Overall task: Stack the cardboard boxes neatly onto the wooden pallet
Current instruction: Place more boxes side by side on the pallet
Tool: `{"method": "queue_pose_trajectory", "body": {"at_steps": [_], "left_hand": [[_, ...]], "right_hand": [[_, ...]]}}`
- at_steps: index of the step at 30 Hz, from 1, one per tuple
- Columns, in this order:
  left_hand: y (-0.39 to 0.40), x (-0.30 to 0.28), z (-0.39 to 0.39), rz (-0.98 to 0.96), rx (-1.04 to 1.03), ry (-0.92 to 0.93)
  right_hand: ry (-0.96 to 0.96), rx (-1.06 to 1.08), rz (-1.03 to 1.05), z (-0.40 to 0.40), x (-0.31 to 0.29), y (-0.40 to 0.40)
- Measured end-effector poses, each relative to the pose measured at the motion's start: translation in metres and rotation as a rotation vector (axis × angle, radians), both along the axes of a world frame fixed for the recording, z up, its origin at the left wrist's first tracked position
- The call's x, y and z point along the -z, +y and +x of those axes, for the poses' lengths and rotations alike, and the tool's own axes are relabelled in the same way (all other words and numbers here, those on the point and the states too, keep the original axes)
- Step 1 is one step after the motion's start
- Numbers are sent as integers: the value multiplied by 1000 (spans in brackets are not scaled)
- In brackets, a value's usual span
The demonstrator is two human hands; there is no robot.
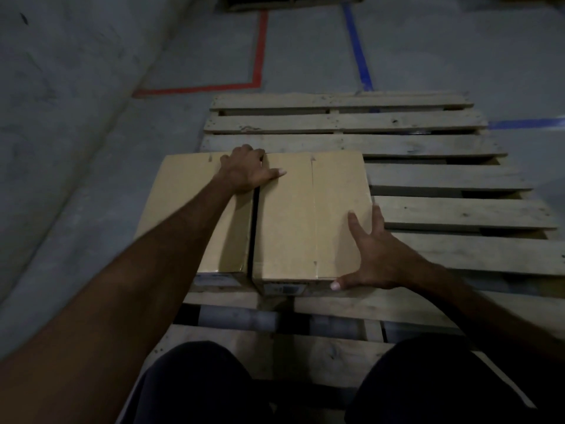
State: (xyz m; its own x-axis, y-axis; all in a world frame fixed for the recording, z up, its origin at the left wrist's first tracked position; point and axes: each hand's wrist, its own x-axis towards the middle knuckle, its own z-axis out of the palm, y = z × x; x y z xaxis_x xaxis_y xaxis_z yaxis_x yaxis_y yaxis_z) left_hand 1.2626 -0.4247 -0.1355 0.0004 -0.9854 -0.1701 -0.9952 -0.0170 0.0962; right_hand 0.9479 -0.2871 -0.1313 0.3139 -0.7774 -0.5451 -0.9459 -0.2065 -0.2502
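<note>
Left hand (pixel 247 171) grips far edge of right box (pixel 308 218) — right hand (pixel 371 255) splayed flat on its near-right corner, pallet (pixel 443 179) beneath.

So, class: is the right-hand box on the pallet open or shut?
Shut. The right box has its top flaps lying flat, meeting at a straight centre seam; nothing inside shows.

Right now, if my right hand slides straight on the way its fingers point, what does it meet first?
Probably nothing soon: the right hand points along the right box's right edge, toward bare pallet slats. Depth is unclear.
</note>
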Motion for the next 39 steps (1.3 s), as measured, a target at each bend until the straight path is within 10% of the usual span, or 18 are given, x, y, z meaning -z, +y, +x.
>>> {"method": "queue_pose_trajectory", "body": {"at_steps": [13,24,39], "left_hand": [[10,-5,-11,14,-17,100],[100,3,125,-105,-389,252],[192,9,139,-147,-647,628]], "right_hand": [[-33,14,-28,-2,0,1],[-789,694,-4,0,9,-22],[-894,723,12,0,15,0]]}}
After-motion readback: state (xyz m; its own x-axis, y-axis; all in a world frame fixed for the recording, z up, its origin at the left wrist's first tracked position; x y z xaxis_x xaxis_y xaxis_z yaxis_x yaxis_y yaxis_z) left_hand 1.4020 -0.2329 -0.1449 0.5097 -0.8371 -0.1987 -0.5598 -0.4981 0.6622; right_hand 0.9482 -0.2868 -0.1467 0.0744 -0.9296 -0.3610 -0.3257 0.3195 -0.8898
